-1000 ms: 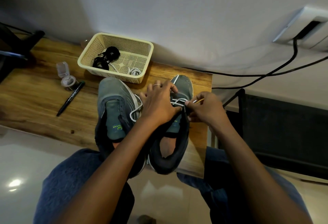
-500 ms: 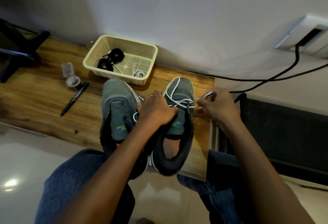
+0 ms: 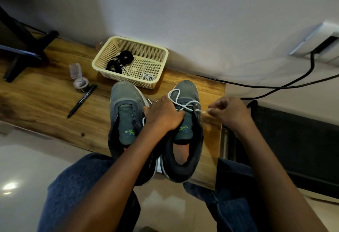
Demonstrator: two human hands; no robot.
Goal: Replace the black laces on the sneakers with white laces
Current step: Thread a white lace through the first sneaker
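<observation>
Wood-grain counter (image 3: 45,101) runs along a pale wall, its right end stopping short of a dark chair and two black cables (image 3: 275,86) that trail from a wall socket.

From my head camera, both grey sneakers sit at the near right edge of the counter, heels toward me and hanging slightly over it. The left sneaker (image 3: 126,114) has no lace that I can make out in its eyelets. The right sneaker (image 3: 185,127) carries a white lace (image 3: 176,96) through its lower eyelets, with a loose loop lying over the toe.

My left hand (image 3: 163,116), a ring on one finger, has its grip closed over the tongue and inner side of the right sneaker, fingers curled down into the lacing. My right hand (image 3: 229,112) hovers just off the right edge of that sneaker, its grip pinching the end of the white lace, which stretches from the eyelets to my fingertips.

Behind the left sneaker's toe, toward the back edge, stands a cream mesh basket (image 3: 161,61) holding the bundled black laces (image 3: 121,60) and a small coil of white lace. Left of the basket lie a small clear container (image 3: 79,79) with its lid flipped up and a black marker (image 3: 82,100). My blue jeans show below the counter.
</observation>
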